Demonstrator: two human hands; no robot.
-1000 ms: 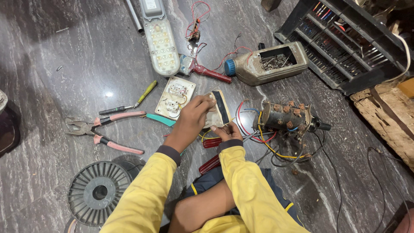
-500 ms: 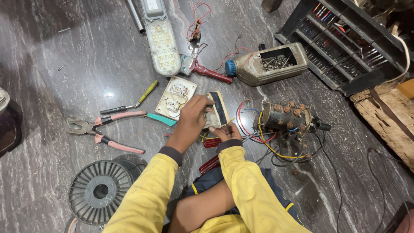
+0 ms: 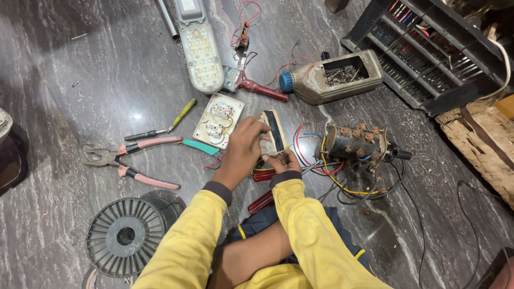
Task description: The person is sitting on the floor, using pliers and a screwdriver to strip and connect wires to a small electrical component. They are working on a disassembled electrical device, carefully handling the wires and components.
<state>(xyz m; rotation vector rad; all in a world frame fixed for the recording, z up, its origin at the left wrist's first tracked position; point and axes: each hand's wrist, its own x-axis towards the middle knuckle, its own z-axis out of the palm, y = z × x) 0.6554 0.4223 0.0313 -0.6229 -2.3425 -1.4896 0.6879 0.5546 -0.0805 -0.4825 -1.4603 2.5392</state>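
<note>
I am looking down at a dark marble floor point(image 3: 80, 64), and near the middle of the frame my left hand point(image 3: 243, 147) is curling its fingers over the top edge of a small cream switch plate point(image 3: 273, 131) with a dark rectangular window. My right hand point(image 3: 282, 160) is pressing against the plate's lower edge, fingers bent; I cannot tell whether they are pinching it or only steadying it. The plate is sitting tilted, just right of an opened white socket board point(image 3: 218, 120) with its terminals showing.

Red tool handles point(image 3: 265, 200) are poking out beneath my wrists. To the right, close to the plate, a coil-wound electrical unit point(image 3: 353, 142) is lying in a tangle of red, yellow and black wires point(image 3: 342, 184).

At centre left, pink-handled pliers point(image 3: 134, 158) are lying open beside a teal-tipped tool point(image 3: 201, 146) and a yellow-handled screwdriver point(image 3: 163, 124). In the lower left a ribbed wire spool point(image 3: 126, 235) is resting flat. Along the top, an LED light panel point(image 3: 201, 45) is lying lengthwise, with a cut-open oil can point(image 3: 334, 77) holding screws to its right and a black crate point(image 3: 428, 53) in the upper right corner.
</note>
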